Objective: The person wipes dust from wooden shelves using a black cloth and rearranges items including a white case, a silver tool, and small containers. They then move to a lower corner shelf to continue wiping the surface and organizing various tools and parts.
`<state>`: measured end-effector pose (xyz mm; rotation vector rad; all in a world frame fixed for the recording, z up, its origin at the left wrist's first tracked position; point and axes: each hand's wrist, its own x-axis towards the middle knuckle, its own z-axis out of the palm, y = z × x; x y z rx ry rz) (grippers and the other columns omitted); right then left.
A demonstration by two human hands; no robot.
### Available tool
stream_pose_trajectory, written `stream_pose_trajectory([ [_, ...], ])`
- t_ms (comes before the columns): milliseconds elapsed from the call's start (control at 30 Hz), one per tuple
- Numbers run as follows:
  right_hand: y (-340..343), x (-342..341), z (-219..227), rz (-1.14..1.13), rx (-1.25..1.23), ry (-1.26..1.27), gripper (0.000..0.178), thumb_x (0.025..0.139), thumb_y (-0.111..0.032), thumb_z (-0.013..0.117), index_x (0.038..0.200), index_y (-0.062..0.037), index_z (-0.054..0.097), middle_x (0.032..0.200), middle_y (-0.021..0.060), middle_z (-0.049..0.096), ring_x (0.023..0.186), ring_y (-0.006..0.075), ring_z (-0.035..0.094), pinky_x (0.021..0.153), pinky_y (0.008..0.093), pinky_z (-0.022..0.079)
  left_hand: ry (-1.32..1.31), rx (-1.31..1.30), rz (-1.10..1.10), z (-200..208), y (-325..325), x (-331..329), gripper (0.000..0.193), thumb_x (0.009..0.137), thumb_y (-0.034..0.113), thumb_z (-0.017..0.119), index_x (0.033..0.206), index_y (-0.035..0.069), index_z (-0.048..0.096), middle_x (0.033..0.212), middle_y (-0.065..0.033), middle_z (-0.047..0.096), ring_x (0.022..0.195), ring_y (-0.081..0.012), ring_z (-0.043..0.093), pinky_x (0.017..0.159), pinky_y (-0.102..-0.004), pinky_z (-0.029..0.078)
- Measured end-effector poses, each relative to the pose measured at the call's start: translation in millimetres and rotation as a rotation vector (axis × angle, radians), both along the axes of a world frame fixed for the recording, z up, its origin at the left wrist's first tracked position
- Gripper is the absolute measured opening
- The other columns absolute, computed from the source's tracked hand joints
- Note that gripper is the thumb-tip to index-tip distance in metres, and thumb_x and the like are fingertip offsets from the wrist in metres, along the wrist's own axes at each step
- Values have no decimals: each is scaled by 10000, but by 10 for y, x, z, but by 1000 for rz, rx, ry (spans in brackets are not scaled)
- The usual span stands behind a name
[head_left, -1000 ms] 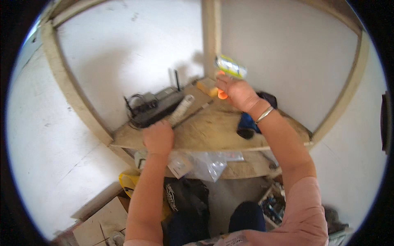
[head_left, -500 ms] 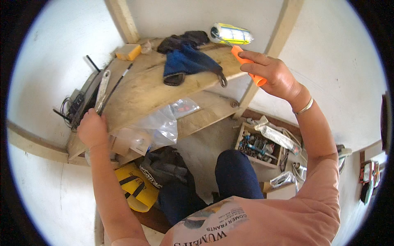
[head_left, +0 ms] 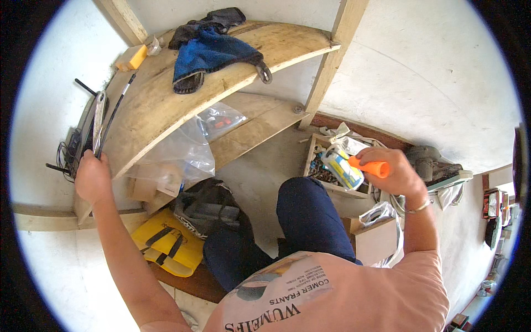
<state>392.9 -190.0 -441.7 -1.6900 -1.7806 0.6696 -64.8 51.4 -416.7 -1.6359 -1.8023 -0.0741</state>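
Observation:
My right hand [head_left: 398, 176] is wrapped round the orange handle of a paint roller [head_left: 344, 169]. Its white, yellow and blue sleeve looks wrapped in plastic and hangs in front of a wooden box [head_left: 311, 160] of small metal parts. At the far left, my left hand [head_left: 94, 178] is closed at the shelf's edge, around the lower ends of a silver wrench-like tool [head_left: 99, 115] with a hole in its tip and a thin dark rod [head_left: 117, 108]. Both point up and away from me. The tool's gripped end is hidden.
A blue and black cloth item [head_left: 213, 52] and a yellow block [head_left: 131, 57] lie on the upper wooden shelf [head_left: 160, 119]. Clear plastic bags [head_left: 188, 149] rest below. A yellow bag [head_left: 171, 243] and dark bag [head_left: 207, 207] stand by my legs. A cardboard box [head_left: 376, 240] sits right.
My right hand has brought the paint roller down and toward me, from beyond the shelf's right end to above the wooden box. My left hand keeps its grip; the view has shifted.

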Motion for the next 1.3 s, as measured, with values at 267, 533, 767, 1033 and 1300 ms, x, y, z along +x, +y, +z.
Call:
stream_pose_trajectory([
  [267, 133, 290, -1542, 123, -226, -456, 322, 645, -19, 568, 962, -74, 569, 1074, 131, 552, 960, 285, 543, 794, 343, 452, -39, 18, 21, -16, 4, 39, 237, 744, 310, 581, 751, 77, 535, 735, -95, 598, 665, -281, 599, 567, -402, 482],
  [533, 157, 407, -2182, 223, -673, -758, 312, 727, -45, 501, 1025, -101, 574, 1073, 143, 544, 813, 303, 599, 688, 399, 483, -69, -3, 22, -8, -62, 55, 238, 712, 298, 620, 761, 84, 529, 730, -74, 584, 659, -264, 593, 562, -385, 473],
  [767, 1168, -261, -380, 135, 414, -286, 260, 732, -89, 559, 990, -59, 566, 887, 156, 603, 763, 327, 578, 666, 378, 470, -59, 64, -48, -68, -38, -43, 245, 675, 306, 646, 726, 105, 515, 676, -43, 557, 637, -220, 583, 550, -357, 459],
  [1033, 2838, -1101, 722, 202, 589, -780, 816, 645, -370, 688, 1313, -132, 285, 1371, 171, 204, 1255, 334, 220, 999, 463, 245, -139, 37, -46, -60, -23, -57, 186, 672, 271, 618, 716, 113, 531, 681, -34, 567, 625, -218, 588, 549, -352, 447],
  [1300, 3935, -1200, 411, 196, -5, -636, 895, 661, -614, 564, 1363, -238, 155, 1391, 156, 180, 1263, 342, 210, 1009, 489, 222, -189, 63, -107, -130, -3, -59, 85, 704, 178, 514, 709, 99, 542, 685, -52, 583, 626, -220, 593, 546, -375, 447],
])
